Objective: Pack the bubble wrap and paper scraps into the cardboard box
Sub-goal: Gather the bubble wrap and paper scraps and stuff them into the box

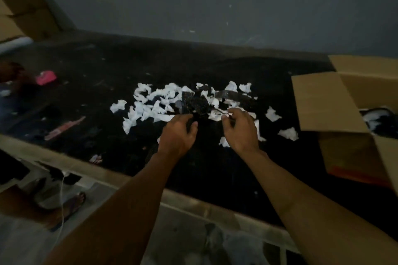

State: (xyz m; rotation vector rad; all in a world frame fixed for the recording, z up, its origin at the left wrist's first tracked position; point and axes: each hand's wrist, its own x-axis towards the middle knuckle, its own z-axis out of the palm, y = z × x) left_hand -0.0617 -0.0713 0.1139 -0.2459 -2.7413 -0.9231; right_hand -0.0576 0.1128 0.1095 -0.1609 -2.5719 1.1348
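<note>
Several white paper scraps (150, 103) lie scattered across the middle of the dark table (107, 66). Among them lies a sheet of clear bubble wrap (193, 103), which looks dark against the tabletop. My left hand (178, 133) is at the near edge of the bubble wrap, with fingers and thumb curled round that edge. My right hand (241, 129) is just to the right, its curled fingertips pinching white paper scraps at the near side of the pile. The open cardboard box (323, 103) stands at the right, with some white and dark material inside.
A pink object (46, 77) and a pinkish strip (64, 128) lie on the table's left part. More cardboard (25, 8) leans at the far left against the grey wall. Another person's foot in a sandal (69, 208) is on the floor at lower left.
</note>
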